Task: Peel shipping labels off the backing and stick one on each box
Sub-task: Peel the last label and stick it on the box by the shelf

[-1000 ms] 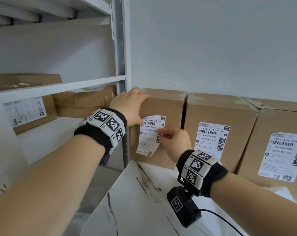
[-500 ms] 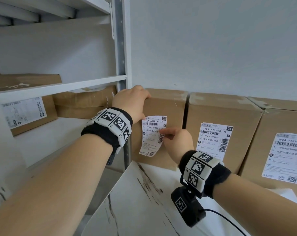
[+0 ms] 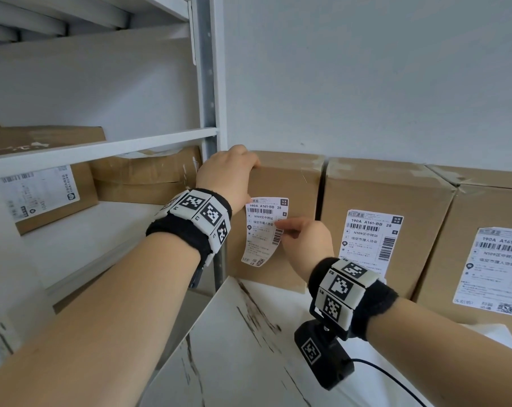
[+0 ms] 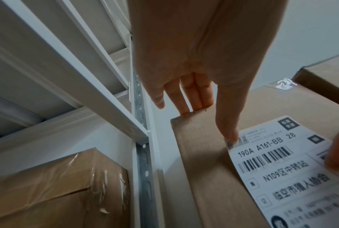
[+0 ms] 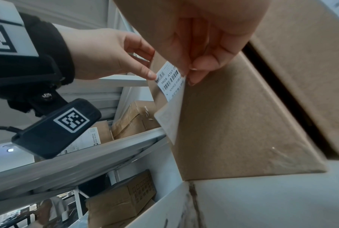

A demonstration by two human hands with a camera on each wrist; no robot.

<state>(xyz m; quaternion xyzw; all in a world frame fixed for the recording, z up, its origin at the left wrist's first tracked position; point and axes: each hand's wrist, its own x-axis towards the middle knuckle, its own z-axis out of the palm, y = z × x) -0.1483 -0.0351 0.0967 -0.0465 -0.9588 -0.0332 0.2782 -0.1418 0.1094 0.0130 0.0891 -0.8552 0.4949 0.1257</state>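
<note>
A white metal shelving unit (image 3: 207,83) fills the upper left of the head view, its shelves holding taped cardboard boxes, one at mid left with a label of its own (image 3: 38,190). A white marble-patterned tabletop (image 3: 248,348) spreads across the lower centre. Along the pale wall at the right stand three brown cardboard boxes in a row. The right-hand box (image 3: 489,207), at the right edge of the frame, carries a shipping label (image 3: 495,268) on its front. The middle box (image 3: 381,195) also carries a flat label (image 3: 369,239).

The left-hand box (image 3: 287,177), just right of the shelf upright near the centre of the frame, is where the work is. The left hand (image 3: 228,174) drapes over its top left corner: fingers straight and close together, reaching over the top edge, while the thumb stretches down the front and presses the upper left corner of the loose shipping label (image 3: 265,230). In the left wrist view the thumb tip (image 4: 230,135) sits right on that corner.

The right hand (image 3: 304,239), at centre frame, pinches the label's right edge between thumb and fingertips. The label's top lies against the box front; its lower part curls away from the cardboard, and in the right wrist view its blank underside (image 5: 170,123) shows, hanging free.
</note>
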